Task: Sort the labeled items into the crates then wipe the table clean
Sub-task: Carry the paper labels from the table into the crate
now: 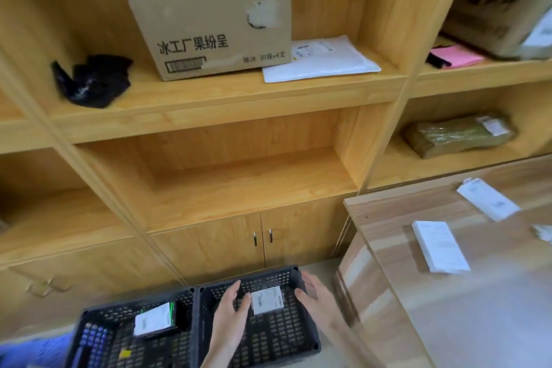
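Both of your hands hang low over the right crate [301, 334], the nearer-to-table one of two black perforated crates set side by side on the floor. Your left hand [231, 311] is open, fingers nearly straight and pointing away from you, thumb spread toward the small white labeled box [267, 302]; the thumb tip meets the box's left edge, though you cannot tell from this blurred view whether it truly touches. Your right hand [316, 299] is open too, fingers loosely extended over the crate's right rim, just beside the box but apart from it, holding nothing. The box sits inside the right crate between your hands, label face up, long axis running roughly left to right and slightly tilted up at the right end. The left crate [98, 337] holds a dark labeled package [155, 321] leaning at an angle. On the table [397, 251] at your right lie a white labeled packet [439, 245] and, farther back, another white labeled packet [488, 199]. Behind the crates, wooden shelving [227, 92] carries a cardboard carton [212, 24].
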Tool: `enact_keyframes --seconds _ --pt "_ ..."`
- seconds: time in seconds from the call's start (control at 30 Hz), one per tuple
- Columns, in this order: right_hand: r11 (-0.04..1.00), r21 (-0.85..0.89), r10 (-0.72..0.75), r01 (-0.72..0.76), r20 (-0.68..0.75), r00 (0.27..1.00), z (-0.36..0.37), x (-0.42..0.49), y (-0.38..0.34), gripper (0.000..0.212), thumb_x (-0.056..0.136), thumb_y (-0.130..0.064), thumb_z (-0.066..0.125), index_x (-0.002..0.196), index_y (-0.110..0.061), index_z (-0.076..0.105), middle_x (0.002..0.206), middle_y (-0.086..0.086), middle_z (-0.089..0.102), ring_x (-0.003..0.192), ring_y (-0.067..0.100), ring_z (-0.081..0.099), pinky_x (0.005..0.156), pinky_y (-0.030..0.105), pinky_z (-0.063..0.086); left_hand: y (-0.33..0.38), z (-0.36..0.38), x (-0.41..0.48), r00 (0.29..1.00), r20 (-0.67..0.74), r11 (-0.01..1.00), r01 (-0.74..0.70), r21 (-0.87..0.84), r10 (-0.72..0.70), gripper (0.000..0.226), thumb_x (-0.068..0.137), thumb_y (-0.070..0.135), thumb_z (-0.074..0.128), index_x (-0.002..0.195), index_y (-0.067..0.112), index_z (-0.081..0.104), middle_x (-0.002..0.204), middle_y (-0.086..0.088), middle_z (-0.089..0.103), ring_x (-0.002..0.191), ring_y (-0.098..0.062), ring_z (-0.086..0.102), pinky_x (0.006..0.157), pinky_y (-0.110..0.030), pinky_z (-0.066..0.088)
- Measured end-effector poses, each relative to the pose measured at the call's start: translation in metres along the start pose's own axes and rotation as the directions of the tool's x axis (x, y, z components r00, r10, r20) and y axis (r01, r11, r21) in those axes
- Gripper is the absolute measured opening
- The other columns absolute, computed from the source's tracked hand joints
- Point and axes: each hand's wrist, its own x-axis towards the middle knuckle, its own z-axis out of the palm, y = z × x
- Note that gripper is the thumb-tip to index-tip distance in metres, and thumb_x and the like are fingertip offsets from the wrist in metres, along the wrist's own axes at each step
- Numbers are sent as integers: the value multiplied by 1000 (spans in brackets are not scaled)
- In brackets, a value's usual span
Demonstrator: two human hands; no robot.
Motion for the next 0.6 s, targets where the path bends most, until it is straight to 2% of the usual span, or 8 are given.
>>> enact_keyframes --seconds 0.1,0.2,0.23,0.3,0.37,0.5,0.53,0.6 --pt "1000 9 -19 19 -40 999 -4 -31 -1 34 99 -25 58 127 -37 45 117 -31 49 122 0 45 103 18 32 1 -4 -21 1000 23 1000 -13 -2 13 59 96 47 53 149 30 36 153 10 38 140 -16 37 106 -33 39" --pt "999 28 -23 25 -76 997 -12 -56 7 47 96 -28 61 141 -32 46 129 -23 50 132 7 46 109 21 33 7 3 -37 998 64 1000 -6 -9 7 61 95 49 53 150 28 36 154 11 38 140 -15 37 114 -38 34" --pt "998 60 -18 26 -134 991 -33 -78 6 50 95 -29 61 143 -31 45 135 -18 51 134 8 45 111 23 33 28 14 -50 994 104 999 -42 -5 42 61 95 49 53 150 27 36 154 11 38 139 -15 38 115 -39 33" --pt "995 94 -3 16 -137 991 -34 -75 18 54 92 -35 64 143 -34 46 143 -13 51 135 8 45 114 26 34 34 20 -50 995 98 999 -13 -45 17 60 96 46 54 149 26 37 154 9 38 140 -16 37 116 -42 33" --pt "992 121 4 20 -196 981 -63 -98 28 52 86 -43 66 134 -45 47 142 -14 52 135 7 47 114 27 36 62 46 -66 982 169 996 -73 -45 80 58 96 45 54 149 26 38 154 9 39 141 -17 36 116 -42 33" --pt "968 246 22 57 -305 952 -95 -115 39 46 88 -25 72 128 -32 50 122 -21 55 130 11 49 103 19 38 84 81 -90 968 207 990 -132 -44 139 54 97 41 54 146 23 42 151 6 43 138 -16 40 116 -40 32" --pt "962 263 26 71 -346 938 -122 -129 55 49 84 -30 76 125 -33 49 121 -21 54 130 11 48 107 22 38 100 110 -110 958 236 987 -161 -27 163 53 97 40 55 146 23 42 151 6 44 138 -16 40 116 -39 32" --pt "960 274 43 55 -339 940 -130 -121 74 66 65 -54 84 120 -39 50 128 -10 56 132 16 49 114 38 39 102 119 -115 963 220 988 -150 -49 157 51 97 38 55 144 22 44 149 5 46 138 -16 41 116 -38 31"
